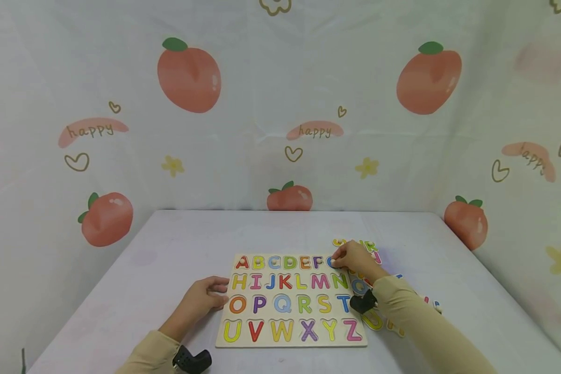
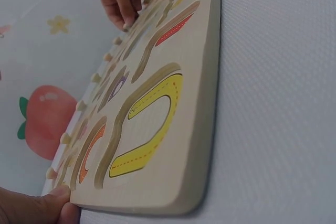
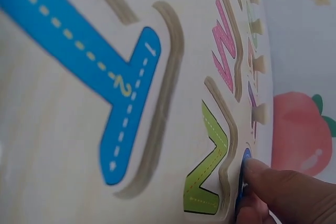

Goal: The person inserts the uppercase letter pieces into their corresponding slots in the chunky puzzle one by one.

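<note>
Blue letter (image 3: 242, 178): right hand (image 1: 355, 258) pinches it; tilting could jam it.
Board (image 1: 295, 344): left hand (image 1: 197, 299) touches edge, fingers extended.

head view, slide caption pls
Right fingers pinch a blue letter piece at the far right of a pale rectangular wooden alphabet board, left hand touching its edge.

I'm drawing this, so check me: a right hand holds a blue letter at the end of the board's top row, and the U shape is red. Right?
Not quite: the U shape is yellow, not red; the left wrist view shows it. The right hand does hold a blue letter at the end of the board's top row.
</note>
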A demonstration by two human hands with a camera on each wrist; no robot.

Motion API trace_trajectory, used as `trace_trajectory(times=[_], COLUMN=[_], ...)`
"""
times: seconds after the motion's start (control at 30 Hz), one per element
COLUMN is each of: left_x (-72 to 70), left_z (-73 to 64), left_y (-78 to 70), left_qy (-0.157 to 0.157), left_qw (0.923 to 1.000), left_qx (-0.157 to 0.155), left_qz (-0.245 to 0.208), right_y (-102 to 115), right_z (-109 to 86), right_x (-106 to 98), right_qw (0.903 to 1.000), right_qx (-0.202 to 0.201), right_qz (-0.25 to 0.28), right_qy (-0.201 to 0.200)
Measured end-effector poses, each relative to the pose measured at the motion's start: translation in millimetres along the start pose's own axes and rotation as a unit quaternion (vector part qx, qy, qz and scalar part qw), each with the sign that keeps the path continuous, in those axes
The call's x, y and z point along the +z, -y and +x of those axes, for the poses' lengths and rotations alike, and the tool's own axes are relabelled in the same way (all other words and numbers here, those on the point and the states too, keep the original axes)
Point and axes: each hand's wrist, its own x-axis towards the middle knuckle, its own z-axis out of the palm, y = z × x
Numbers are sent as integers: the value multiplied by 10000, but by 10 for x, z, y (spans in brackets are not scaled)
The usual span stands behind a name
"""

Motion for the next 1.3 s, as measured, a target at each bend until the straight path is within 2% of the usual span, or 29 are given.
trace_trajectory(times=[0.3, 0.53, 0.7, 0.9, 1.13, 1.3], left_x=[3, 4, 9, 10, 11, 14], left_z=[21, 9, 13, 26, 26, 23], left_y=[13, 8, 17, 20, 18, 21], left_qy=[-31, -32, -61, -35, -36, -29], left_qw=[9999, 10000, 10000, 10000, 10000, 10000], left_qx=[-37, -4, -1, 37, 37, 36], left_qz=[98, 58, 62, 35, 68, 32], right_y=[14, 47, 60, -6, -178, -308], right_z=[-14, -74, -143, -156, -167, -223], right_x=[-3, -7, -53, -213, -498, -644], right_qw=[9999, 9999, 9989, 9961, 9949, 9913], right_qx=[34, -83, -85, -214, -339, -463], right_qz=[113, 146, 461, 848, 896, 1147], right_qy=[2, 12, 96, 123, -308, -459])
